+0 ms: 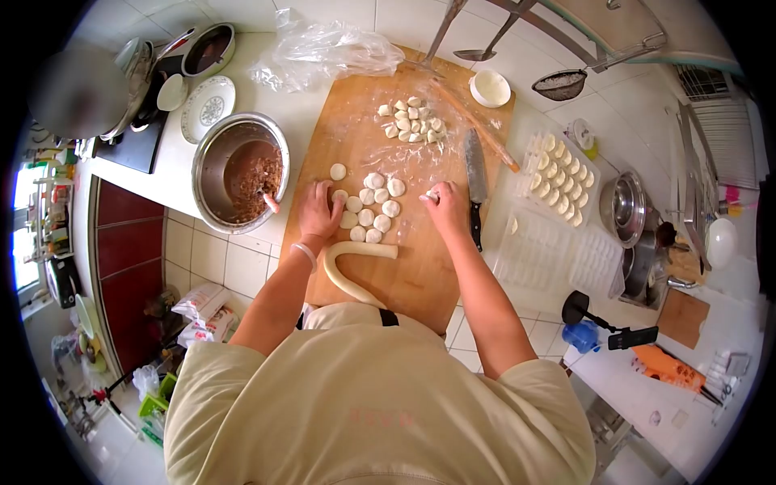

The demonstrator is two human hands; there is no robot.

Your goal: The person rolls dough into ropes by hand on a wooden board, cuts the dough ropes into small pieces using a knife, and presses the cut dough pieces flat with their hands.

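On the floured wooden board (pixel 436 275), my right hand (pixel 446 208) pinches a small piece of dough (pixel 431 196) between thumb and fingertips. My left hand (pixel 318 212) rests at the board's left side, fingers apart, its thumb beside a flattened dough round (pixel 340 196). Whether it touches that round I cannot tell. Between my hands lie several more pressed dough rounds (pixel 366 217). A bent rope of dough (pixel 343 283) curves along the front of the board. Farther back, small uncut-looking dough lumps (pixel 415 120) sit in a floury cluster.
A cleaver-like knife (pixel 475 170) and a rolling pin (pixel 485 133) lie on the board's right. A metal bowl of meat filling (pixel 208 190) stands left. At right are a tray of dumplings (pixel 558 178) and a clear plastic tray (pixel 525 259). A white bowl (pixel 490 87) sits at the back.
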